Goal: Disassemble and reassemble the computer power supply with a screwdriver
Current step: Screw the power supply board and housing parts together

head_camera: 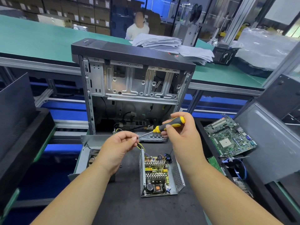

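The opened power supply (159,174) sits on the dark mat, its circuit board, heat sinks and coils exposed inside a metal tray. Its removed metal cover (84,156) lies to the left, partly behind my left forearm. My right hand (181,133) grips the black-and-yellow handle of the screwdriver (168,125) above the supply. My left hand (120,146) pinches the tip of the screwdriver's shaft with thumb and fingertips; whether a screw sits there is hidden.
An open computer case (133,82) stands upright behind the supply. A green motherboard (230,137) lies at right beside blue cables (238,168). Dark case panels (17,120) flank the mat. A person sits beyond the green bench (40,38), near stacked papers (162,43).
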Demonstrator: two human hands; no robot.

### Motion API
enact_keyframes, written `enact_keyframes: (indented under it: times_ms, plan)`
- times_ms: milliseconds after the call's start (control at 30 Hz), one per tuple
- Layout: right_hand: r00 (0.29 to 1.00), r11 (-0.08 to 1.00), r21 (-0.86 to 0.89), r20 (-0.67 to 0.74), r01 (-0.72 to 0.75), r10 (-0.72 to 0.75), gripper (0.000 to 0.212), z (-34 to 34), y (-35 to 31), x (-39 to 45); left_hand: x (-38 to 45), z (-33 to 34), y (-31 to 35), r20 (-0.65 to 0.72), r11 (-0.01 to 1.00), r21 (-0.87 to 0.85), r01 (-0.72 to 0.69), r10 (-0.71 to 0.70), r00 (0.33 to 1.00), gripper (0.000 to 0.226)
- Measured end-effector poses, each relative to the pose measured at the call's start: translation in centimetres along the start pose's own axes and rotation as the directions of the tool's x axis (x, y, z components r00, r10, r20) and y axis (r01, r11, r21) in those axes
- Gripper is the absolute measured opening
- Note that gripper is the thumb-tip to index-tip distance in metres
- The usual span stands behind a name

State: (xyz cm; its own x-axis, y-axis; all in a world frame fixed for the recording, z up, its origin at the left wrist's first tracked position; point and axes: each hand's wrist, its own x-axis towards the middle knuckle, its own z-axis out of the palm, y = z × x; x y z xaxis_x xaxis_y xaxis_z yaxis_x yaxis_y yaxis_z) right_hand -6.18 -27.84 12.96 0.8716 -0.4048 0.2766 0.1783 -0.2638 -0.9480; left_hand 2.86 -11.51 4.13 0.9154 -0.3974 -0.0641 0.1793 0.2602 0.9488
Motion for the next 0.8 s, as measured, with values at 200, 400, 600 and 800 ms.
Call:
enact_keyframes:
  times_ms: [200,400,600,800]
  plan:
    - [0.999,0.999,0.025,-0.039,-0.028,0.029,0.01,-1.6,0.7,0.6,-0.1,1.3,-0.1,0.033,0.986,0.13,-0.1,0.096,0.995,0.019]
    - [0.998,0.998,0.046,-0.032,-0.046,0.047,0.009,-4.0,1.5,1.4,0.0,3.2,-1.4,-0.091,0.887,0.447,0.111,-0.078,0.993,0.024]
    - [0.995,0.993,0.078,-0.041,-0.086,0.09,0.007,-8.0,3.2,2.2,-0.9,4.2,-4.9,-0.276,0.305,0.881,0.362,-0.29,0.916,0.035]
    - [0.993,0.989,0.088,-0.001,-0.121,0.122,0.01,-11.5,5.2,2.9,-1.8,6.1,-5.1,-0.343,0.193,0.904,0.381,-0.204,0.917,0.008]
